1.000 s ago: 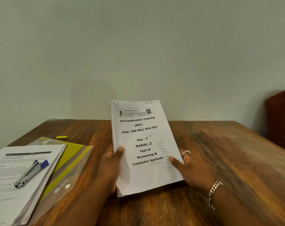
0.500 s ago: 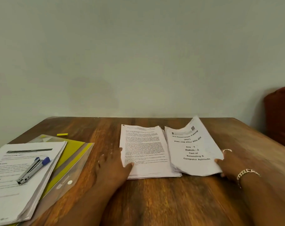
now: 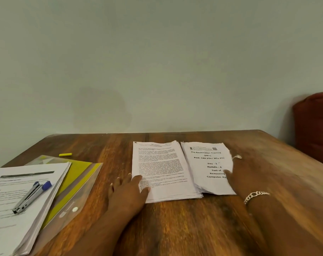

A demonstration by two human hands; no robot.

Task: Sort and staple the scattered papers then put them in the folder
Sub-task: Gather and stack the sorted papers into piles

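- My right hand (image 3: 236,174) is smeared by motion blur, so I can't tell whether its fingers lie flat or pinch; it seems to rest on the right edge of the white title sheet headed "Pre Examination Training" (image 3: 208,167), hiding the ends of the lower printed lines.
- That sheet lies just right of the white stack of densely printed pages (image 3: 162,170), overlapping its right edge.
- My left hand (image 3: 128,191) lies flat, fingers spread and relaxed, on the stack's lower left corner, covering some text.
- Well left of the stack, a second white paper pile (image 3: 18,200) is cut off by the frame edge; a silver stapler with a blue tip (image 3: 31,196) lies on it.
- The translucent plastic folder with yellow sheets inside (image 3: 77,187) is partly buried under that pile.
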